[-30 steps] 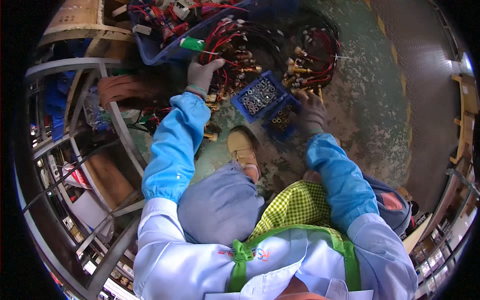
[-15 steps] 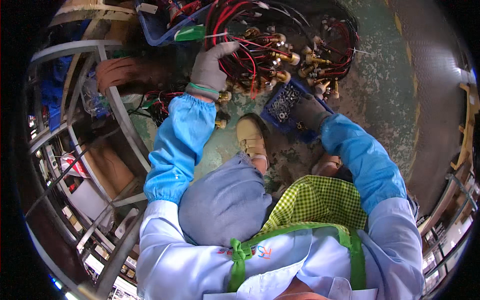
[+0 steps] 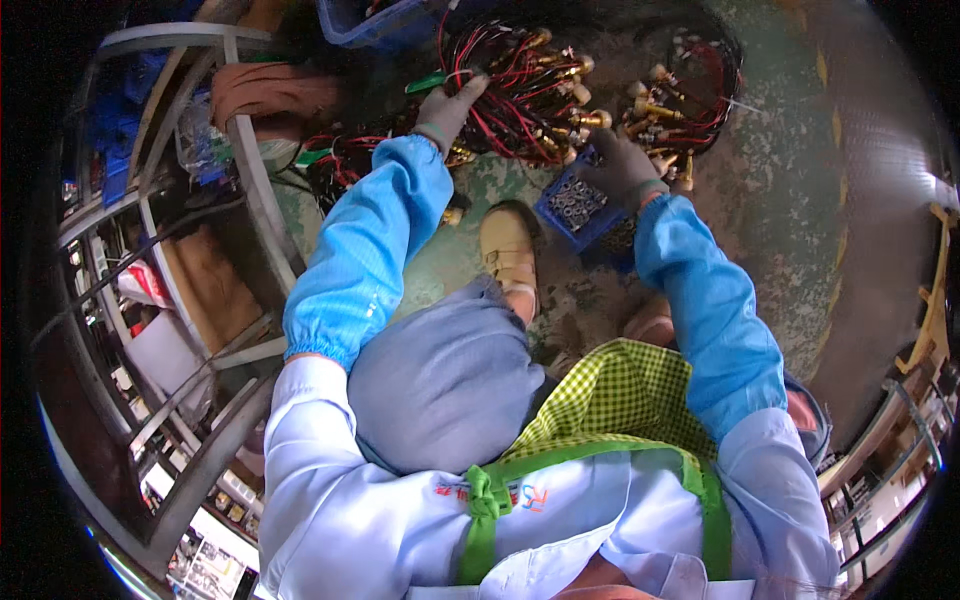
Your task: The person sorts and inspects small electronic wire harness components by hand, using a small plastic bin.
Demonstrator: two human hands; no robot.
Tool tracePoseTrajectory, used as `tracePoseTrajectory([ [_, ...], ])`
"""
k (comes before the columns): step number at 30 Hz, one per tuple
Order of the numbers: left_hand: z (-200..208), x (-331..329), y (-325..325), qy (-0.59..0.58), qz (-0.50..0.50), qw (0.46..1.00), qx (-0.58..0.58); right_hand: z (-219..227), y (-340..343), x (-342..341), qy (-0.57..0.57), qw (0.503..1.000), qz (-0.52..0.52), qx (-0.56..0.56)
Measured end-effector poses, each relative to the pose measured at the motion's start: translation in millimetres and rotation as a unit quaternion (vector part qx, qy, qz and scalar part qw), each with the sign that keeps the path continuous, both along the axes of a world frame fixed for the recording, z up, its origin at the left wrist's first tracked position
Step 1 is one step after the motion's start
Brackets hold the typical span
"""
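Note:
Gray-gloved, my left hand (image 3: 448, 112) is closed round a bundle of red and black wires (image 3: 496, 100) with brass valve-like fittings (image 3: 590, 118) at its right ends. A green tag (image 3: 425, 83) hangs by the hand. My right hand (image 3: 622, 172), in a dark gray glove, is above the right part of a small blue tray (image 3: 570, 240) of metal nuts (image 3: 577, 203). Its fingers are drawn together close to the brass ends; anything between them is too small to make out. Blue sleeves cover both forearms.
Another coiled wire bundle with brass fittings (image 3: 655, 108) lies on the floor to the right, and more wires (image 3: 345, 165) lie to the left. Beyond them stands a blue crate (image 3: 365, 32). A metal frame rack (image 3: 250, 170) rises at left. My shoe (image 3: 508, 245) is below the bundle.
My right hand has risen out of the nut tray toward the brass fittings. My left hand, still on the wires, has moved slightly right, and the bundle sits lower and flatter.

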State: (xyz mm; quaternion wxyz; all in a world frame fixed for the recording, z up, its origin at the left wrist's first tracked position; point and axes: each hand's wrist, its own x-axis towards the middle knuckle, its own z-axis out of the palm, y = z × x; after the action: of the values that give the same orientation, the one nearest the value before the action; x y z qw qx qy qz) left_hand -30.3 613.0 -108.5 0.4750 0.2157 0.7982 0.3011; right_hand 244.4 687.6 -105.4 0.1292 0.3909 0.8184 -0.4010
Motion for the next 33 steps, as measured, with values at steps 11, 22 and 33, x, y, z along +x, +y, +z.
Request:
tracePoseTrajectory([
  [11,39.3,49.7,-29.4,0.448,-0.059,0.859,0.238,-29.7,1.1,-43.9,-0.045,0.998,-0.047,0.022],
  [22,53.6,115.7,-69.2,-0.246,-0.399,0.880,-0.071,34.0,25.2,-26.5,0.235,0.899,-0.264,-0.258],
  [33,17.0,139.8,-80.9,-0.274,0.038,0.942,0.189,8.6,-80.5,5.3,0.370,0.677,-0.435,-0.463],
])
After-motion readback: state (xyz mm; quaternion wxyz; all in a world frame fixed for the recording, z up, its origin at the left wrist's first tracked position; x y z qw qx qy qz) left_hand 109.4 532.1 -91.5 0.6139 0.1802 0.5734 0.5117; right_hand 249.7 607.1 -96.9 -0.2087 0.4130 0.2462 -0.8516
